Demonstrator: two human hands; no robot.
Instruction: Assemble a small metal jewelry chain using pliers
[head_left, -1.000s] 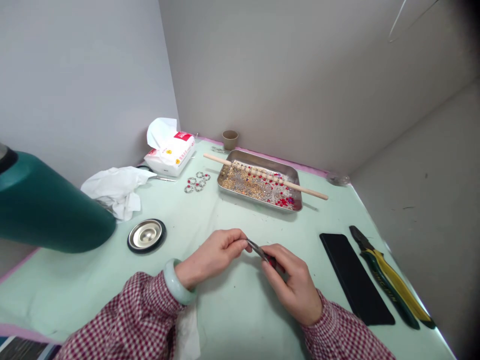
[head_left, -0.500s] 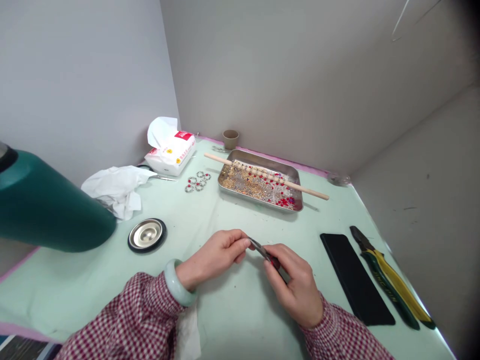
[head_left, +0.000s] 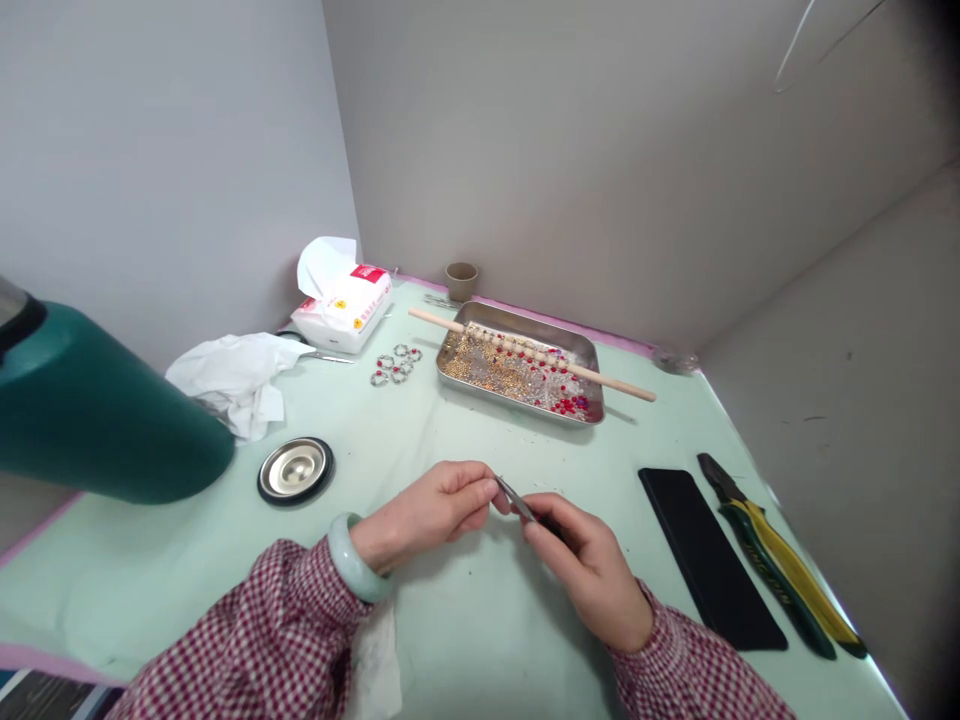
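Much of metal tool [head_left: 517, 500] hidden, right hand [head_left: 592, 575] gripping; left hand [head_left: 431, 510] pinched, contents unclear.

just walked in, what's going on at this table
A person's right hand holds a small metal tool, its tip at the pinched fingertips of the left hand; anything between them is too small to make out. Beyond the hands, a metal tray holds gold, red and clear beads, with a wooden rod lying across it. Small loops with red beads lie left of the tray.
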